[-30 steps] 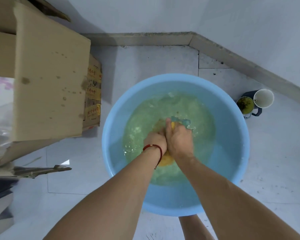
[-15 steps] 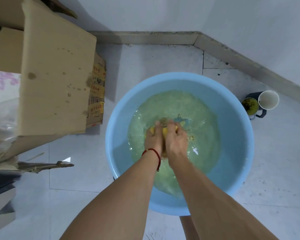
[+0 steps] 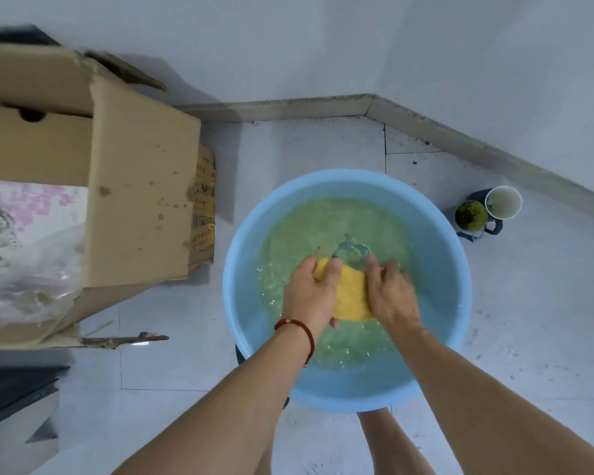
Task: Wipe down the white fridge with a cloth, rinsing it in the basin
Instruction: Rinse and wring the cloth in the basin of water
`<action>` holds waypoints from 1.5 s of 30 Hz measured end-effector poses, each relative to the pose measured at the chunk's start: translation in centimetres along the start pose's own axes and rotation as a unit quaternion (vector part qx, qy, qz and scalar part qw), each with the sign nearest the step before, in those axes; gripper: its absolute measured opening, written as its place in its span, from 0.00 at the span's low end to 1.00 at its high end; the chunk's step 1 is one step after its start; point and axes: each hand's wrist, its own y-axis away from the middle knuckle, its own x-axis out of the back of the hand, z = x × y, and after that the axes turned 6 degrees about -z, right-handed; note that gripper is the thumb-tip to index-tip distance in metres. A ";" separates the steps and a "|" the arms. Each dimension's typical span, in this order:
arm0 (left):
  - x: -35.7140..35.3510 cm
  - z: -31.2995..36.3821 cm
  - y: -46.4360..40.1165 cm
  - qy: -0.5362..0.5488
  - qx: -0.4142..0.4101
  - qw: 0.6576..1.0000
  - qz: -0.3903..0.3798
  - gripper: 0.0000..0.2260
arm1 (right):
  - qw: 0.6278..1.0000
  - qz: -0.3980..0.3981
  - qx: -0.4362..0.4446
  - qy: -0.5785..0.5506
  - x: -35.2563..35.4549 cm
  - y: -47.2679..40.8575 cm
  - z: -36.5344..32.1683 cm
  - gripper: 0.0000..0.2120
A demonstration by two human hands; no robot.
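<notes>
A round light-blue basin stands on the floor, holding greenish, rippled water. Over the water I hold a wet yellow cloth between both hands. My left hand, with a red cord at the wrist, grips the cloth's left end, fingers curled over it. My right hand grips the right end. A bluish patch of the cloth shows just beyond my fingers. The white fridge is not in view.
An open cardboard box with plastic wrap inside stands left of the basin. A dark mug, a white cup and a greenish round thing sit by the right skirting. Walls meet in a corner behind the basin. My legs show below it.
My hands were pressed together on the bunched cloth in the water; now they have drawn apart and the cloth is stretched between them above the surface.
</notes>
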 end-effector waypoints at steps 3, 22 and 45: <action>1.9 1.8 2.2 -0.079 -0.062 0.991 -0.084 0.06 | 0.990 0.042 0.136 0.003 3.1 3.5 2.5 0.20; 5.4 6.2 8.9 -0.344 -0.075 0.919 -0.175 0.31 | 0.953 -0.121 0.263 -0.094 12.4 14.1 -6.6 0.29; 4.3 11.6 9.2 -0.456 -0.460 0.734 -0.204 0.12 | 0.808 -0.303 0.150 -0.482 15.0 14.6 -4.1 0.22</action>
